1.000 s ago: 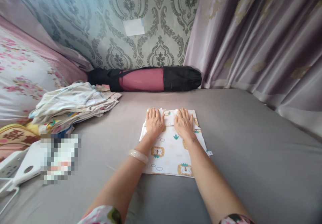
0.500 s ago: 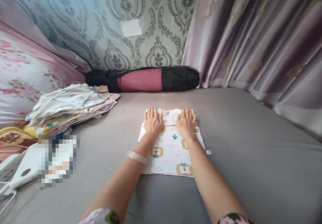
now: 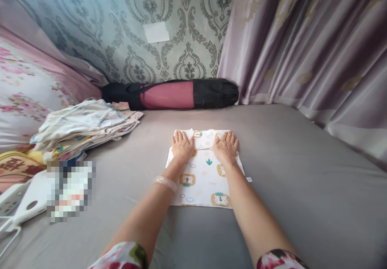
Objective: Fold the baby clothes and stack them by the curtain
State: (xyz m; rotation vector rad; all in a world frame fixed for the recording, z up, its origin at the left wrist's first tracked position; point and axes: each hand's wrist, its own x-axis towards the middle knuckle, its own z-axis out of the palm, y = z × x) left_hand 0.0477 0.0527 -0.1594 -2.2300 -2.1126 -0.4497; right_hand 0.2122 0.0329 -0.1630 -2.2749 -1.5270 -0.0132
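A white garment (image 3: 201, 180) printed with lion faces lies folded flat on the grey sheet. Its far end is turned over into a strip, and a small white tag sticks out at its right edge. My left hand (image 3: 182, 145) rests palm down on the left end of that strip, fingers stretched forward. On the right end lies my right hand (image 3: 226, 145), also flat, with its fingers slightly spread. A pale bangle (image 3: 165, 183) sits on my left wrist. The cloth beneath both palms is hidden.
A pile of clothes (image 3: 86, 126) lies at the left by a floral pillow (image 3: 27, 96). Nearer stand white plastic hangers (image 3: 36, 192) and a blurred patch. Along the wall stretches a black and pink rolled bag (image 3: 169, 95). Purple curtains (image 3: 272, 39) hang at the right.
My right hand has shifted slightly right along the folded strip, and my left hand slightly left. Both remain flat on the garment. The view has moved a little.
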